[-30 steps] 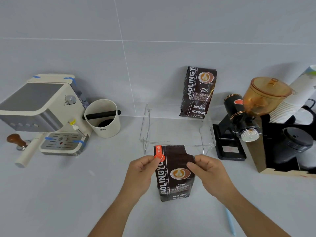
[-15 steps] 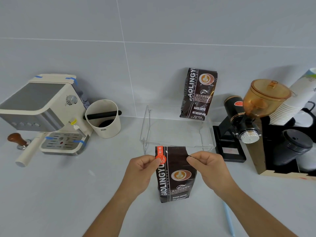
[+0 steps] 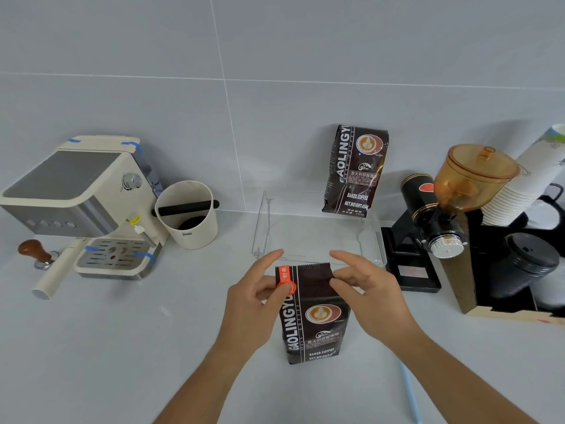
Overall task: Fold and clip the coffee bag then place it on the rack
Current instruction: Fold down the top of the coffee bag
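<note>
A dark brown coffee bag (image 3: 315,316) stands upright on the counter in front of me, its flat top edge pointing up. My left hand (image 3: 253,304) pinches the bag's upper left corner by the orange label, index finger stretched out. At the upper right corner my right hand (image 3: 367,295) grips the bag with thumb and fingers, index finger raised. The clear acrylic rack (image 3: 371,243) stands just behind the bag. A second coffee bag (image 3: 356,169) stands on the rack's back, leaning on the wall. A light blue clip (image 3: 409,393) lies on the counter at the lower right.
A cream espresso machine (image 3: 82,203) with a tamper (image 3: 35,252) sits at the left, and a cream knock box (image 3: 186,215) beside it. A black grinder with an amber hopper (image 3: 452,194), stacked paper cups (image 3: 526,185) and black lids (image 3: 526,261) stand at the right.
Both hands have straightened the bag's top upward; my index fingers have lifted off and spread. The bag stands in the same spot.
</note>
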{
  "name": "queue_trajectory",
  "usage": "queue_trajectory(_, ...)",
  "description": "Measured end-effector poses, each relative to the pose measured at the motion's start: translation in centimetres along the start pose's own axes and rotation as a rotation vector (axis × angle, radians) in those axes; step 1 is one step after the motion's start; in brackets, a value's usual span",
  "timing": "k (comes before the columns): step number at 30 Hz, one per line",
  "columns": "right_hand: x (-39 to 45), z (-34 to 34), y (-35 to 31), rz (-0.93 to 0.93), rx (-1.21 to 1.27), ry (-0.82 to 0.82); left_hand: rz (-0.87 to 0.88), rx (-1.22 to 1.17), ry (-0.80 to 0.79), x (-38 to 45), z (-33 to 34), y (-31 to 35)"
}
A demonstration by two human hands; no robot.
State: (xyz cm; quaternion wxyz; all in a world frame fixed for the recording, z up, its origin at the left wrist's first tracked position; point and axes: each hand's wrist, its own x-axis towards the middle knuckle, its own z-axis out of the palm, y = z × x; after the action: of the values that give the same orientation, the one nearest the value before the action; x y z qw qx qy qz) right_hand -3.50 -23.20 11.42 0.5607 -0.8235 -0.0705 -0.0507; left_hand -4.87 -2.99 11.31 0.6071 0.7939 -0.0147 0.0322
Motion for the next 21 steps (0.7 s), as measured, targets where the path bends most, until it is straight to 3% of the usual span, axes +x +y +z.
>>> queue_trajectory(11, -0.1, 0.5, 0.3, -0.151, -0.133, -0.031, 0.128, 0.193, 0.006, -0.1, -0.5, -0.4)
queue_trajectory(18, -0.4, 0.1, 0.3, -0.234, -0.247, -0.081, 0.302, 0.354, -0.011, 0.1, -1.1, -1.0)
queue_trajectory(21, -0.4, -0.2, 0.3, -0.300, -0.289, -0.103, 0.289, 0.371, -0.048, 0.6, -1.3, -1.1)
